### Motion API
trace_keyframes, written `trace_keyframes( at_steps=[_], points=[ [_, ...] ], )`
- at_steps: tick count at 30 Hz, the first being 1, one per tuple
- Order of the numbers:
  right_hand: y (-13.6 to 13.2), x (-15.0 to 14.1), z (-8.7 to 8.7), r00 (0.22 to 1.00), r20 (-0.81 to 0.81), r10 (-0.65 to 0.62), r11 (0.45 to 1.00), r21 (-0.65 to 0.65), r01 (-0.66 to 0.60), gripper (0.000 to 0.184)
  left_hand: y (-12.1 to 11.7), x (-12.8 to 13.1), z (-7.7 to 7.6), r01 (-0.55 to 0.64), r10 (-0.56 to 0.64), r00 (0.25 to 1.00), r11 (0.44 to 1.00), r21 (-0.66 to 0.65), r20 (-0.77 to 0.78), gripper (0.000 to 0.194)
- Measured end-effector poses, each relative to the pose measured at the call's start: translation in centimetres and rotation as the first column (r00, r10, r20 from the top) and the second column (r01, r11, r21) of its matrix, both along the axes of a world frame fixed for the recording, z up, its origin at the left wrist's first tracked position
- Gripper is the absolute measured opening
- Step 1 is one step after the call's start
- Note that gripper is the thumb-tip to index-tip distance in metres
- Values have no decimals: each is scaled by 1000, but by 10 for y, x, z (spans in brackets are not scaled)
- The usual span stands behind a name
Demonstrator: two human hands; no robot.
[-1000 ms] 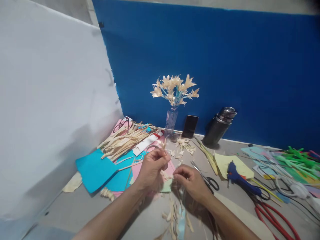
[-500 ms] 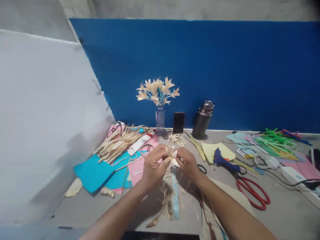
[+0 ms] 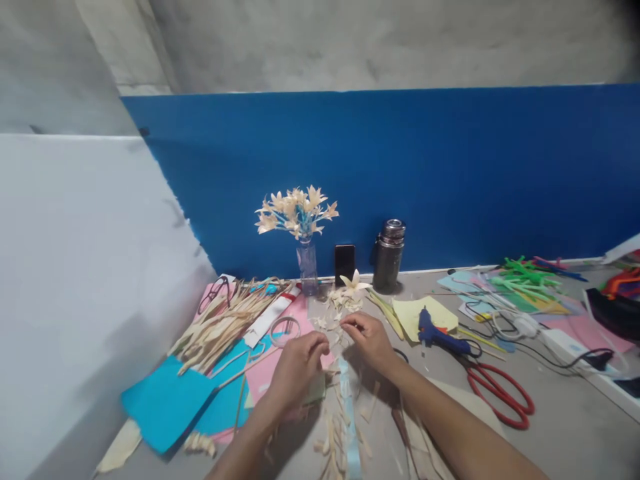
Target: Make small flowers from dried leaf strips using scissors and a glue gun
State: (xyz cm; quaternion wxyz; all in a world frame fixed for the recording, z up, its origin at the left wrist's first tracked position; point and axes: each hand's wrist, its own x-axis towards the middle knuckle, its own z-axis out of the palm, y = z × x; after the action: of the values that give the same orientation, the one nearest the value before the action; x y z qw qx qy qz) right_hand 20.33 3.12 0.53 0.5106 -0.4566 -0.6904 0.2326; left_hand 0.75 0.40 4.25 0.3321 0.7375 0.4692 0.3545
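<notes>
My left hand (image 3: 300,365), fingers curled and drawn together, hovers over the pink sheet near a roll of tape (image 3: 285,331). My right hand (image 3: 371,339) has its thumb and fingertips pinched together beside a heap of pale petal scraps (image 3: 345,301). Whether either hand holds a small piece is too blurred to see. A cream dried-leaf flower (image 3: 355,283) rests on the far side of that heap, apart from both hands. Between my forearms lie a light blue strip (image 3: 351,420) and loose husk pieces (image 3: 331,441).
Behind stand a vase (image 3: 307,268) of similar flowers, a phone (image 3: 345,261) and a steel flask (image 3: 390,257). Dried husk strips (image 3: 227,323) and blue paper (image 3: 167,403) lie left. A glue gun (image 3: 440,333), red-handled scissors (image 3: 503,393) and cables lie right.
The cream flower has left my fingers and sits on the scrap heap. My hands have moved apart, and the view has tilted up.
</notes>
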Motion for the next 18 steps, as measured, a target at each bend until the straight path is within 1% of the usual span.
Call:
trace_keyframes(
  at_steps=[4, 7, 10, 13, 15, 17, 18],
  points=[
    [8, 3, -3, 996, -83, -27, 995, -102, 19, 20, 7, -3, -10, -43, 43, 999, 998, 50, -16, 22],
    [11, 3, -4, 991, -119, -54, 990, -139, 37, 19, 11, -7, -22, -34, 39, 997, 995, 93, -59, 19],
    [10, 2, -1, 988, -142, -59, 983, -182, 33, 16, 14, -9, -32, -39, 51, 991, 994, 98, -122, 17],
    [9, 1, 4, 987, -151, -47, 973, -229, 11, 15, 16, -10, -38, -32, 49, 986, 993, 111, -157, 14],
    [8, 1, 6, 986, -156, -50, 968, -249, 10, 15, 17, -10, -40, -15, 28, 987, 996, 87, -158, 16],
    [8, 1, 8, 985, -164, -49, 966, -260, 5, 15, 17, -8, -41, -27, 28, 992, 1000, 13, -124, 23],
    [8, 1, 8, 985, -167, -45, 965, -263, 0, 15, 17, -7, -40, -38, 35, 995, 999, -36, -90, 22]
  ],
)
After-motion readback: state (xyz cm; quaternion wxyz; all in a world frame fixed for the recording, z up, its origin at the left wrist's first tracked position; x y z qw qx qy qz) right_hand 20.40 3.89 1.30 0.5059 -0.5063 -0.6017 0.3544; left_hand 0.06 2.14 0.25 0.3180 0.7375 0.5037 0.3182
